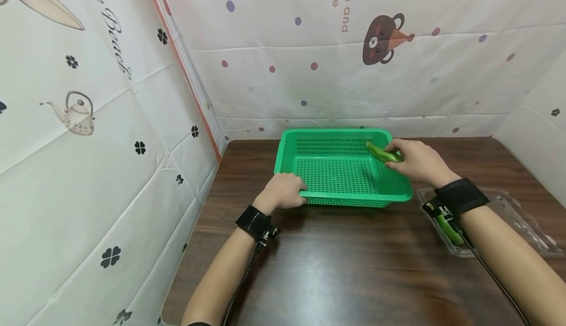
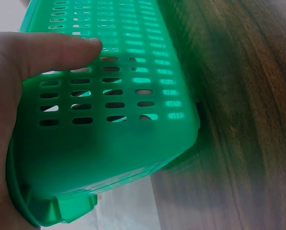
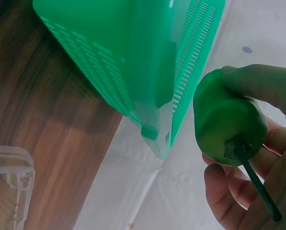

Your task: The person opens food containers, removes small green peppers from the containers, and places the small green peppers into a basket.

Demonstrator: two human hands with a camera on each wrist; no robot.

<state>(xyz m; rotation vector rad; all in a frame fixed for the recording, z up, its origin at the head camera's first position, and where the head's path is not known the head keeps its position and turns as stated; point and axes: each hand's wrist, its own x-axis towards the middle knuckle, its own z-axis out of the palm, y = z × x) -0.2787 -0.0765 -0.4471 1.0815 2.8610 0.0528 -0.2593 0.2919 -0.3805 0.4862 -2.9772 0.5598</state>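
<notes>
Left hand (image 1: 283,192) grips the near left corner of the green basket (image 1: 340,201), fingers curled over its rim, thumb laid flat against the perforated outer wall. Basket sits on the brown table (image 1: 318,267); its slotted floor holds nothing. Right hand (image 1: 417,161) holds a green pepper (image 1: 382,153) over the basket's right side, fingers and thumb closed around it. Pepper is glossy, smooth, elongated, with a dark green stem at the hand end. At far right, a clear plastic tray (image 1: 522,223) rests on the table holding another green pepper (image 1: 450,230).
</notes>
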